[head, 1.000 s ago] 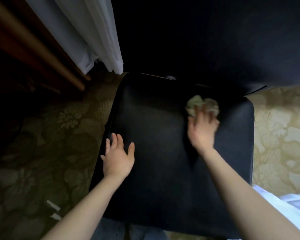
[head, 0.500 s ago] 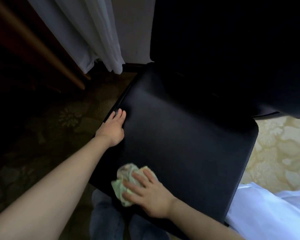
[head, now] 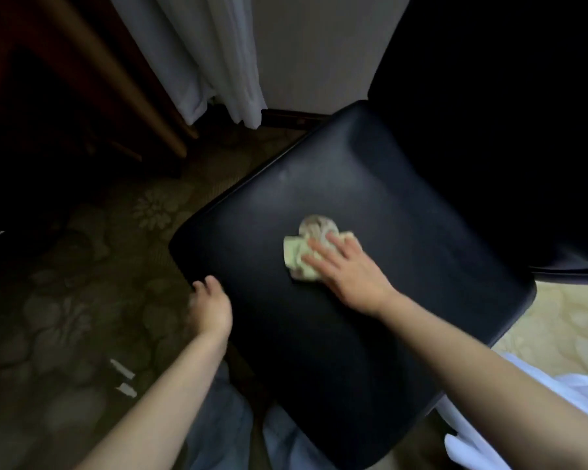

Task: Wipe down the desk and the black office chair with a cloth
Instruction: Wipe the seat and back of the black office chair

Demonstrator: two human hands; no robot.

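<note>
On the middle of the black chair [head: 370, 184] seat, the crumpled cloth [head: 297, 256] now lies under the right hand [head: 350, 273], whose spread, flat fingers press it down. Half a second ago both were at the seat's near corner. The left hand [head: 211, 310] has shifted along the edge, its fingers curled over the rim, and the seat has turned.

Carpeted room, floral carpet [head: 82, 300], curtain [head: 214, 62]
</note>
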